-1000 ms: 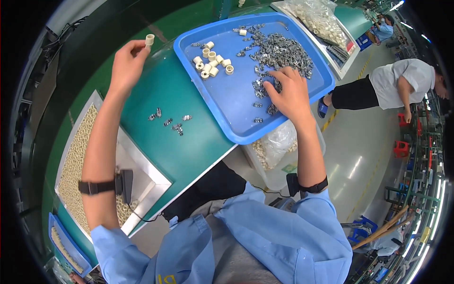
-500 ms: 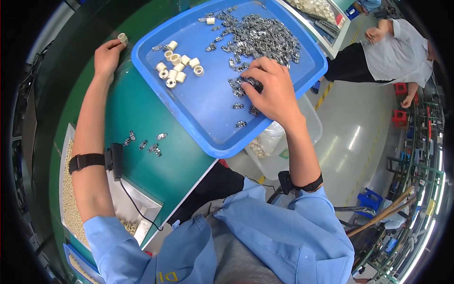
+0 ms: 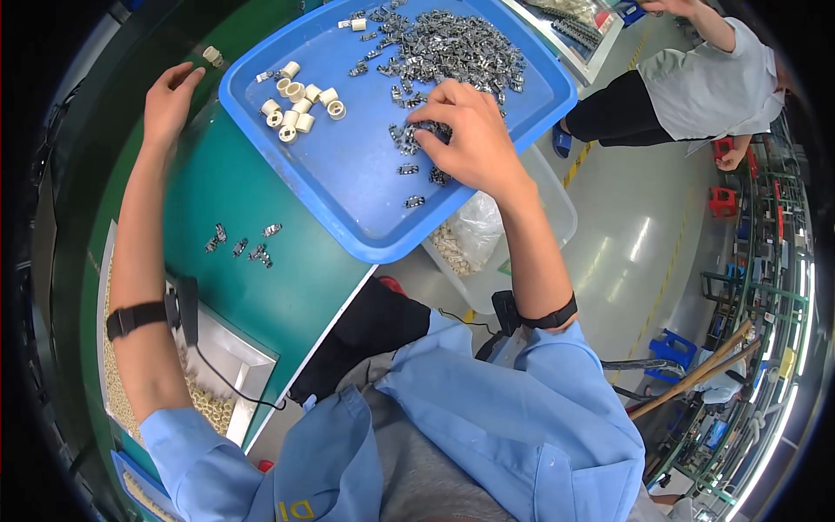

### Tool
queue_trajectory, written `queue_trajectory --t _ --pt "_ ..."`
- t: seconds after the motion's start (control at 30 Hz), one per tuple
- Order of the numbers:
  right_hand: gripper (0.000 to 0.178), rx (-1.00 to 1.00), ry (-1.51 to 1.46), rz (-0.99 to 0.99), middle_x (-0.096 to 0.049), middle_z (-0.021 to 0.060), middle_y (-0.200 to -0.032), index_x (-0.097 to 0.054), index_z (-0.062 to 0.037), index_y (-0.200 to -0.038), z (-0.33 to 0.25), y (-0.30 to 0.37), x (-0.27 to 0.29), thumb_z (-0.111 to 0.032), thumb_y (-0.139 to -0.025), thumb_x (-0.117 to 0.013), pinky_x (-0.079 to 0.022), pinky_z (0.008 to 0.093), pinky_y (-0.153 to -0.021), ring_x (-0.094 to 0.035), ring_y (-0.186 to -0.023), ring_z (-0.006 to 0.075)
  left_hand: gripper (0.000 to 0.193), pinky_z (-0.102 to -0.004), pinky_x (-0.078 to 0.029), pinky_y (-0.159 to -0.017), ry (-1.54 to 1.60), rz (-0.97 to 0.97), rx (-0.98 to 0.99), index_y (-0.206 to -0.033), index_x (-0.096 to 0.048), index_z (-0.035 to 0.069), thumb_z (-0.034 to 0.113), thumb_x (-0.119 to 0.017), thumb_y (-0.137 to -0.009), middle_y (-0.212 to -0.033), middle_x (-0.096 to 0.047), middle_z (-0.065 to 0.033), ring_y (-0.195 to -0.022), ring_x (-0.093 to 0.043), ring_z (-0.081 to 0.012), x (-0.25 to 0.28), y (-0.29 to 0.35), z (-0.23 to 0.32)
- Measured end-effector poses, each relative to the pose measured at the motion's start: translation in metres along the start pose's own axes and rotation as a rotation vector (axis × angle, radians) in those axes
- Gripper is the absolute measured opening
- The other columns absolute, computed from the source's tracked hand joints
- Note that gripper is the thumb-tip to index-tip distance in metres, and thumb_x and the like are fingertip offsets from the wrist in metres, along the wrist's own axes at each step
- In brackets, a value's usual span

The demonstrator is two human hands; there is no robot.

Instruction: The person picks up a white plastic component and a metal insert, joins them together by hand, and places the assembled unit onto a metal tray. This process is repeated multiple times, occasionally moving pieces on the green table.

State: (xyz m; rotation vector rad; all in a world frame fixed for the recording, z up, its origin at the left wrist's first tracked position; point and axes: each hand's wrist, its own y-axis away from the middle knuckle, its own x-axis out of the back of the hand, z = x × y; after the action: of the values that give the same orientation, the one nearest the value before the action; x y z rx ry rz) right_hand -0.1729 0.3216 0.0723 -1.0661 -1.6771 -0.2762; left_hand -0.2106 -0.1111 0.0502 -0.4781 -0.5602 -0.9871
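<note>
My left hand [image 3: 169,106] reaches to the far left, thumb and forefinger apart with nothing between them. Just beyond its fingertips stands a cream cylindrical bushing [image 3: 212,56] with a metal bit by its base, on the dark green surface. Inside the blue tray [image 3: 348,196], my right hand [image 3: 470,135] hovers low over loose metal clips [image 3: 404,139], its fingers bent and the thumb apart from the forefinger. Its palm hides some clips. A big heap of small shiny metal clips [image 3: 461,52] fills the tray's far side. Several cream bushings [image 3: 300,104] lie together at its left.
Several metal clips [image 3: 239,247] lie on the green table [image 3: 204,191]. A metal tray [image 3: 252,370] of small cream parts stands near my left elbow. Below the blue tray is a clear plastic bin [image 3: 544,213] holding a bag. Another person [image 3: 696,87] stands at the right.
My left hand has let go of the cream bushing and drawn slightly back from it. My right hand stays over the clips. The whole view has shifted a little.
</note>
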Motion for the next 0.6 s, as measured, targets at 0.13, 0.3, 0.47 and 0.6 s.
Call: queue_trajectory --t 0.13,0.3,0.47,0.6 --pt "0.021 0.074 0.022 -0.011 -0.062 0.0037 -0.102 -0.076 -0.0103 -0.098 -0.005 0.001 -0.003 -0.016 -0.079 -0.071 -0.038 0.0397 -0.096 -0.057 -0.105 0.0243 0.043 -0.0309 -0.041 -0.104 0.049 -0.023 -0.105 -0.126 -0.068 0.004 0.032 -0.067 -0.094 -0.123 -0.068 -0.0099 -0.118 -0.060 -0.0189 0.052 0.065 0.036" --pt "0.021 0.214 0.073 0.061 -0.063 0.0057 -0.101 -0.077 -0.0107 -0.097 0.003 0.003 -0.006 -0.018 -0.078 -0.070 -0.041 0.0424 -0.097 -0.059 -0.105 0.0265 0.038 -0.0303 -0.040 -0.105 0.037 -0.108 -0.206 -0.121 -0.068 0.001 0.030 -0.066 -0.096 -0.121 -0.068 -0.0092 -0.117 -0.060 -0.0185 0.105 0.163 0.085" --pt "0.023 0.399 0.079 0.101 -0.067 0.0101 -0.098 -0.076 -0.0106 -0.094 0.015 -0.006 -0.012 -0.020 -0.074 -0.069 -0.050 0.0465 -0.086 -0.064 -0.098 0.0314 0.033 -0.0331 -0.039 -0.107 0.014 -0.102 -0.146 -0.122 -0.064 -0.003 0.022 -0.059 -0.100 -0.124 -0.066 -0.0117 -0.118 -0.058 -0.0213 0.159 0.258 0.047" --pt "0.011 0.338 0.028 0.065 -0.066 0.0025 -0.100 -0.075 -0.0181 -0.082 0.009 -0.012 -0.028 -0.025 -0.077 -0.069 -0.046 0.0458 -0.090 -0.062 -0.104 0.0247 0.043 -0.0333 -0.039 -0.107 0.120 0.035 0.187 -0.128 -0.061 -0.003 0.031 -0.053 -0.104 -0.131 -0.062 -0.0121 -0.121 -0.056 -0.0231 0.182 0.336 -0.006"
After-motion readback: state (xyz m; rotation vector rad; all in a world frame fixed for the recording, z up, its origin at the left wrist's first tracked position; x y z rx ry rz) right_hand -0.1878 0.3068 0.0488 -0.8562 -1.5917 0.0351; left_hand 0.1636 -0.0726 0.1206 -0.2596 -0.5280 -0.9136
